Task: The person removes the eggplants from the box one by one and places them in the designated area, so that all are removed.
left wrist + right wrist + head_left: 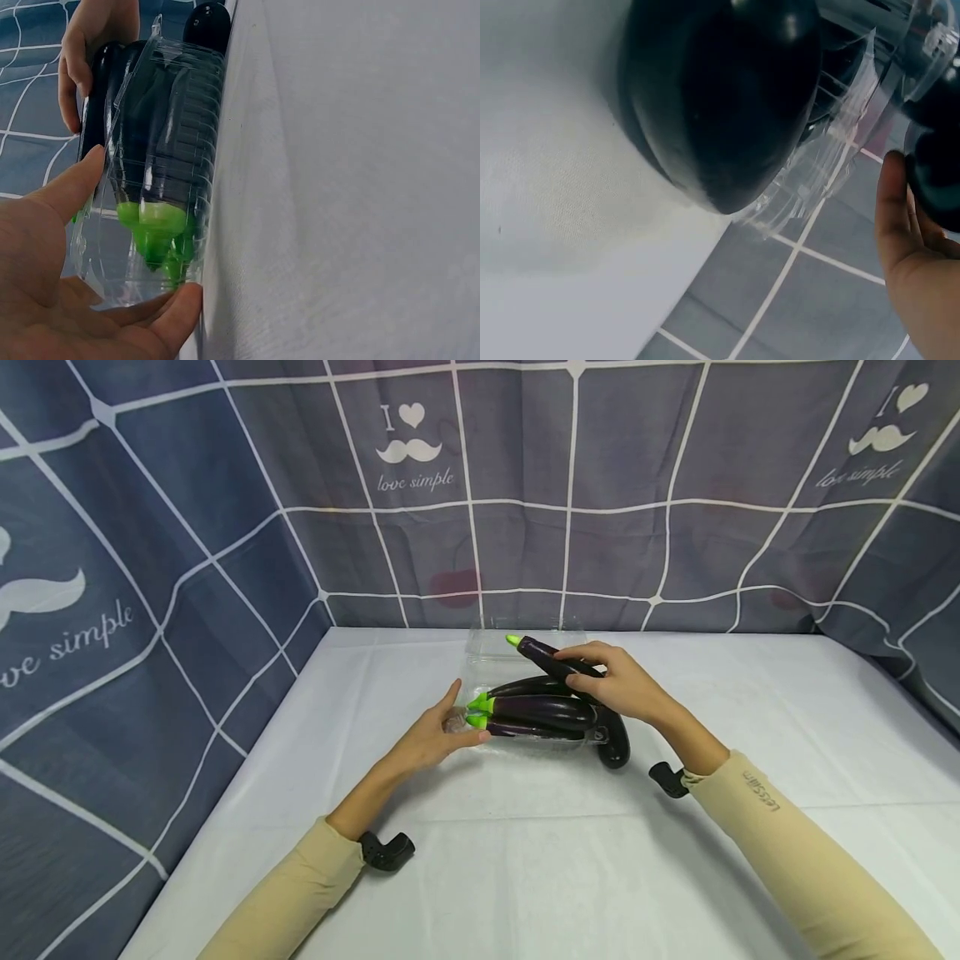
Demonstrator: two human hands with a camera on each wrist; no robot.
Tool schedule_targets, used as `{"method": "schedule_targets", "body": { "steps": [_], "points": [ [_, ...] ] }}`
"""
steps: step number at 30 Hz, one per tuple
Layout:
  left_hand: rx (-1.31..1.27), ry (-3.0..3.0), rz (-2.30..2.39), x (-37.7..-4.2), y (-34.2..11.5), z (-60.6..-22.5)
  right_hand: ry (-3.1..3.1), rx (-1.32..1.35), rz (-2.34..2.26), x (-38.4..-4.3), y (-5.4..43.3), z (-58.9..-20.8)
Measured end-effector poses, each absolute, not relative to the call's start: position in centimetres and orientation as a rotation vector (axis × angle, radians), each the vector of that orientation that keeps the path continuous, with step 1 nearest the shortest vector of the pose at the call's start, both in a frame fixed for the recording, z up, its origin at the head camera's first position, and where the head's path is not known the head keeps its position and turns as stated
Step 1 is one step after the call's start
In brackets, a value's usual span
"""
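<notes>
- Bearing "I" and "love simple" in white, a checked backdrop (615,460) hangs behind the table (525,860); lettering on the right sleeve (810,852) is unclear.
- Right hand (618,683): fingers grasp one eggplant (542,657), above the clear tray (206,127) near the table's back edge, long axis diagonal, green tip towards the back-left corner.
- Left hand (427,739): fingers spread, touching the tray's left end.
- Eggplants inside (543,712) point green tips at the left edge.

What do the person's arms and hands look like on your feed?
Left hand and right hand are gloveless. The left sleeve and right sleeve are beige, the right bearing dark lettering. A black angled fitting juts from each arm.
</notes>
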State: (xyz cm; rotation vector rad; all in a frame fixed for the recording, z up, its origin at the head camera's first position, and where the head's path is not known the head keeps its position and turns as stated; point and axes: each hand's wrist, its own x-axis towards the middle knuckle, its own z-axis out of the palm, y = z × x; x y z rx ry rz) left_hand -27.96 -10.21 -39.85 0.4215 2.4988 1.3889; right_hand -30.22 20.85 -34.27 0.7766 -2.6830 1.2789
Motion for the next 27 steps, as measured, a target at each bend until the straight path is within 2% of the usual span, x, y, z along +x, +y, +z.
{"method": "schedule_targets", "body": {
  "steps": [27],
  "points": [
    [0.42, 2.497, 1.38, -28.0, -10.1, -39.7, -2.697, 0.633, 1.391, -29.0, 23.3, -34.4]
  ]
}}
